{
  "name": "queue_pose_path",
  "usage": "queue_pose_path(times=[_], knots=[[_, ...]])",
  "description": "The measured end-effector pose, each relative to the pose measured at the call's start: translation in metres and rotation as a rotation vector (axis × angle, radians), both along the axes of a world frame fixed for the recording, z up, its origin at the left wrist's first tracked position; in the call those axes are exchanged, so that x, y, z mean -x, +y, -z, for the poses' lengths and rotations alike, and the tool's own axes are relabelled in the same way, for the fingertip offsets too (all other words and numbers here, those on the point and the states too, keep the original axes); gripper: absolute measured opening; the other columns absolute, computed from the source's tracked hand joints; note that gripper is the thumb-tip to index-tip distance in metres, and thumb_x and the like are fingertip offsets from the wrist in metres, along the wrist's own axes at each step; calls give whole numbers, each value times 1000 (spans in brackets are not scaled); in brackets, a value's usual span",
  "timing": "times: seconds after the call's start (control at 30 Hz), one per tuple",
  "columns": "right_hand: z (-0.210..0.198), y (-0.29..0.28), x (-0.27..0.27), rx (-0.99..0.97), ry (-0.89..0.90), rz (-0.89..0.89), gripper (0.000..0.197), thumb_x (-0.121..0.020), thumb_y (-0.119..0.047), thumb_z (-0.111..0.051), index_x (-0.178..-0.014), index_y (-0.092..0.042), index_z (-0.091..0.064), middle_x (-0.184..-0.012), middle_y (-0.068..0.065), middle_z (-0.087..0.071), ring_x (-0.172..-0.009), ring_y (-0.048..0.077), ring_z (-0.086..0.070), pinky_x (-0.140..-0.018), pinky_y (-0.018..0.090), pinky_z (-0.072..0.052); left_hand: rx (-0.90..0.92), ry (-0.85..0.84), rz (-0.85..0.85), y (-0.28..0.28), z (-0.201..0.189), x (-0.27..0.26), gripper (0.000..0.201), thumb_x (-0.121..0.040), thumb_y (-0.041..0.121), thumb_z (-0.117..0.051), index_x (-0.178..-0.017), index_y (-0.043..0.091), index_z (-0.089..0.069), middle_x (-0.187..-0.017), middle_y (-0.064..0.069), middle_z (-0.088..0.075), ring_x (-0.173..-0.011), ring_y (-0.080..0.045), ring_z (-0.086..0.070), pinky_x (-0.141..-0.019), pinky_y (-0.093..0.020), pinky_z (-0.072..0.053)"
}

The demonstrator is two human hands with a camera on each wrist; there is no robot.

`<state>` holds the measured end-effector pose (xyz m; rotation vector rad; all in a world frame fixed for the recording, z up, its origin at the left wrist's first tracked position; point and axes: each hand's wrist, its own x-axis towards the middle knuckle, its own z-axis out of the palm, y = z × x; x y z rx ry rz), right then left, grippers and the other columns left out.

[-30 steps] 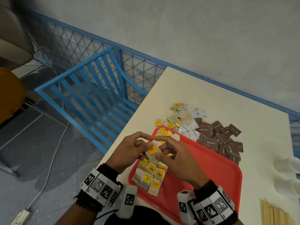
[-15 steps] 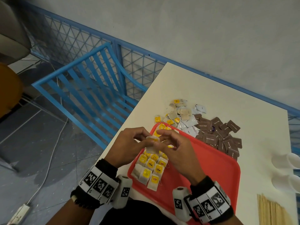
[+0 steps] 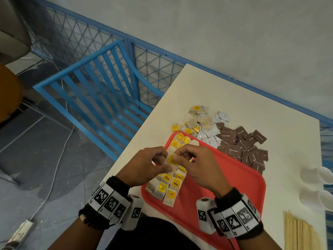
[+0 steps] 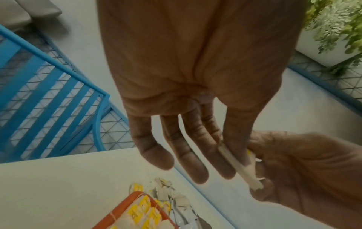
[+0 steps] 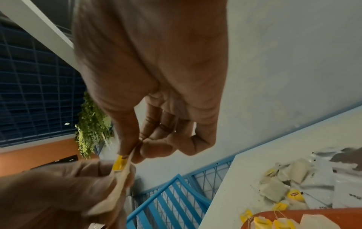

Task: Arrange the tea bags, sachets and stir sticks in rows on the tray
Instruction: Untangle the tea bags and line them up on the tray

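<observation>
Both hands hold one tea bag [image 3: 170, 160] with a yellow tag just above the left side of the red tray [image 3: 234, 177]. My left hand [image 3: 162, 160] pinches its left edge; in the left wrist view the tea bag [image 4: 243, 168] sits between the thumb and a finger. My right hand [image 3: 180, 156] pinches the top of the tea bag [image 5: 119, 175] by the yellow tag [image 5: 119, 165]. Below the hands, tea bags lie in rows [image 3: 167, 184] on the tray. Stir sticks [image 3: 302, 231] lie at the table's near right.
Beyond the tray lie a loose tea bag pile [image 3: 196, 120], white sachets [image 3: 209, 134] and brown sachets [image 3: 243, 147]. White cups [image 3: 317, 177] stand at the right edge. A blue chair [image 3: 100, 98] stands left of the table.
Both hands stayed over the tray's left side, working the same tea bag between the fingertips; its yellow tag faces up again after being partly hidden half a second ago.
</observation>
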<state>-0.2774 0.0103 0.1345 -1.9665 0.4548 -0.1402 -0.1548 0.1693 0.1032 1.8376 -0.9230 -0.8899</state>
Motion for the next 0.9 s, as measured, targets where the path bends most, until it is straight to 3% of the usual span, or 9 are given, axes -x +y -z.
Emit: queue_pose_path(times=[0.13, 0.23, 0.33, 0.43, 0.5, 0.67, 0.8, 0.87, 0.9], knots=[[16, -15, 8, 59, 88, 30, 9, -87, -20, -74, -81, -16, -69, -64, -6, -58, -56, 1, -46, -56, 14, -39, -97, -102, 68, 6, 31, 8, 7, -87, 24, -75, -90, 22, -69, -68, 12, -65, -68, -2, -61, -67, -18, -49], [38, -21, 25, 200, 241, -32, 14, -90, -23, -69, -80, -18, -63, -67, -6, -60, -58, 2, -49, -56, 15, -37, -304, -154, 293, 11, 63, 25, 27, -86, 49, -62, -96, 26, -73, -95, 12, -68, -88, -3, -61, -85, -36, -53], [57, -22, 43, 245, 300, -19, 16, -95, -24, -62, -82, -17, -56, -70, -5, -59, -63, 8, -51, -56, 17, -35, -472, -236, 577, 11, 83, 42, 65, -76, 68, -29, -110, 31, -69, -124, 13, -64, -114, -12, -59, -99, -38, -47], [62, -20, 54, 193, 316, 16, 14, -95, -25, -61, -86, -16, -58, -75, 2, -66, -68, 18, -59, -59, 22, -40, -525, -356, 787, 12, 91, 51, 66, -83, 68, -21, -120, 34, -62, -132, 9, -62, -118, -19, -59, -94, -38, -48], [63, -17, 57, 170, 307, 26, 12, -94, -26, -62, -86, -17, -59, -74, 2, -67, -67, 16, -60, -59, 22, -41, -548, -428, 873, 14, 96, 51, 72, -81, 70, -12, -124, 34, -57, -135, 7, -61, -118, -23, -60, -93, -41, -50], [64, -15, 60, 148, 297, 52, 12, -94, -27, -63, -88, -17, -61, -73, -1, -66, -60, 3, -51, -56, 15, -38, -558, -500, 970, 14, 102, 47, 85, -77, 71, -5, -133, 30, -53, -141, 5, -57, -122, -26, -59, -96, -46, -50], [63, -12, 59, 107, 305, 55, 11, -94, -27, -64, -88, -18, -62, -74, -1, -66, -59, 2, -50, -56, 14, -39, -520, -534, 979, 12, 91, 43, 71, -88, 64, -14, -131, 29, -58, -146, 9, -53, -124, -24, -58, -97, -44, -50], [62, -12, 59, 92, 294, 56, 11, -93, -25, -65, -85, -18, -62, -72, -1, -65, -59, 2, -48, -57, 15, -39, -461, -494, 899, 15, 85, 41, 63, -94, 66, -22, -128, 31, -61, -145, 11, -54, -125, -19, -57, -98, -40, -48], [62, -13, 59, 75, 283, 63, 11, -92, -24, -66, -84, -18, -62, -70, -2, -63, -59, 2, -47, -57, 16, -38, -423, -433, 809, 17, 83, 39, 69, -91, 75, -20, -124, 32, -63, -140, 13, -57, -123, -15, -58, -98, -36, -48]])
